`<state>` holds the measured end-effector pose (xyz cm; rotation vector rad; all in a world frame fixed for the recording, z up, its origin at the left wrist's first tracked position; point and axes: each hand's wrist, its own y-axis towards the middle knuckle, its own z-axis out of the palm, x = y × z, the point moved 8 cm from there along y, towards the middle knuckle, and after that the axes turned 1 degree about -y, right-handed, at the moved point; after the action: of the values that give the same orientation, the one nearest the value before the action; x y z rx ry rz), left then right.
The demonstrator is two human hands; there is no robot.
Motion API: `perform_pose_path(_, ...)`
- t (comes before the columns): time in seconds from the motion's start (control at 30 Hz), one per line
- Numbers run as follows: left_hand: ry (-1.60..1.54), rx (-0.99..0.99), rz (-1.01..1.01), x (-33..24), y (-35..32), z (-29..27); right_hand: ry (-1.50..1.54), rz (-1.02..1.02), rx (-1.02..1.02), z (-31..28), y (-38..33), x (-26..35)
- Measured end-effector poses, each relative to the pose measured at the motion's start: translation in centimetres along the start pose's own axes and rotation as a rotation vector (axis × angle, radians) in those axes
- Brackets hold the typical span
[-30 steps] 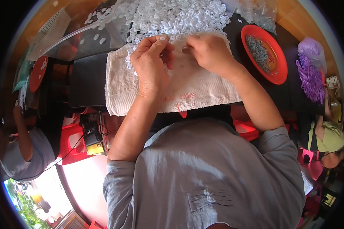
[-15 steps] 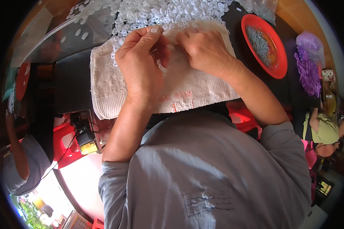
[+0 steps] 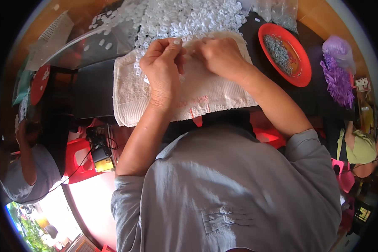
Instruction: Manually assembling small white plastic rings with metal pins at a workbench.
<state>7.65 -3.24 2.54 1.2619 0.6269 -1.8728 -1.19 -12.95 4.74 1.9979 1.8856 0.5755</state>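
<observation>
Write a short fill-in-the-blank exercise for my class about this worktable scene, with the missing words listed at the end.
1. Both hands, the left hand and the right hand, work above a white ______ spread on the table.
2. The heap of small rings beyond the hands is ______ in colour.
3. The round dish on the person's right, holding small grey metal parts, is ______.
4. The bundle of strips beyond the dish is ______.

Missing words: towel; white; red; purple

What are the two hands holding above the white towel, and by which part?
It cannot be told. The left hand and right hand pinch their fingers together over the ribbed white towel, beside the heap of small white plastic rings; anything held is hidden.
</observation>
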Motion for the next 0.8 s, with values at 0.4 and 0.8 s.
perform_pose_path(0.4, 0.219, 0.292, 0.139, 0.0, -0.9, 2.8, 1.061, 0.417, 0.253, -1.6, 0.2, -3.3)
perform_pose_path(0.8, 0.192, 0.296, 0.283, -1.4, -1.9, 2.9, 1.14, 0.434, 0.281, -2.5, 0.0, -2.7)
